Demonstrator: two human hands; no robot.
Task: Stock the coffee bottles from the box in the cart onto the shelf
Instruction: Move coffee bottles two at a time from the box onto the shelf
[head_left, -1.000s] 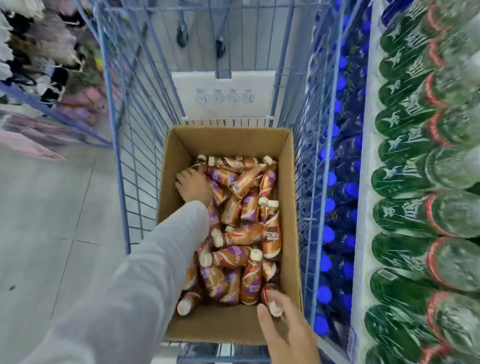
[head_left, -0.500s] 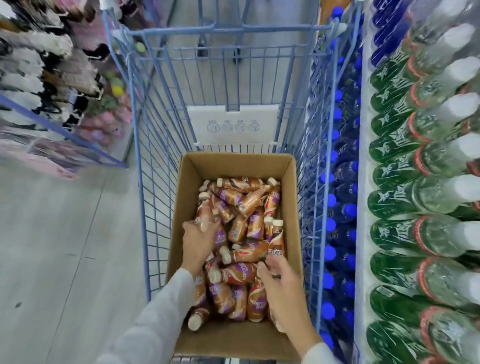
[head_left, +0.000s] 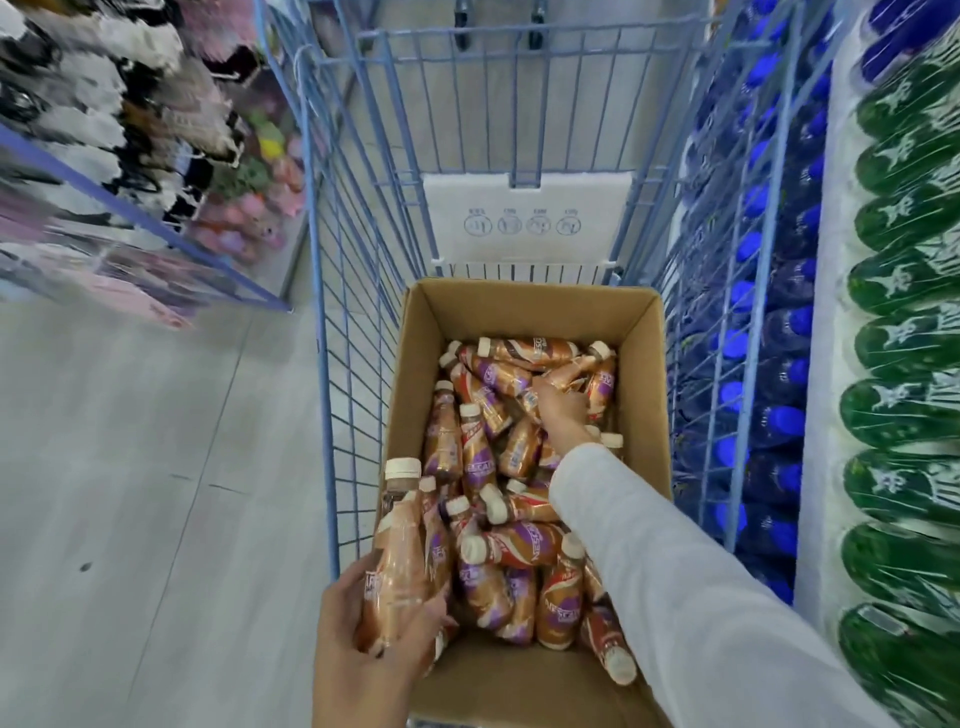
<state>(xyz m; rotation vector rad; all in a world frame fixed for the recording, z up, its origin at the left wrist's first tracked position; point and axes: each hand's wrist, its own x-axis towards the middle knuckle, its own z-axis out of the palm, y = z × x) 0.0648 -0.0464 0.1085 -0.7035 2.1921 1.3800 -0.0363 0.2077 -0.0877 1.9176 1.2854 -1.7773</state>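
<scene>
The left hand is wrapped around one coffee bottle. It holds the bottle upright at the box's near left edge, cream cap on top. The right hand, in a white sleeve, reaches across the box to its far right part. Its fingers are bent down onto the bottles there (whether it has actually taken hold of one cannot be told).

The cardboard box is open at the top and holds a loose heap of bottles. They have brown and purple labels and cream caps, and they lie at all angles. At the box's near end, bare cardboard shows.

The box sits inside a blue wire cart, and a white panel stands just beyond the box's far wall. To the right of the box, past the cart's wire side, the shelf carries rows of blue-capped bottles. Further right are green bottles. To the left of the box lies grey floor, and beyond the floor is a blurred rack of goods.
</scene>
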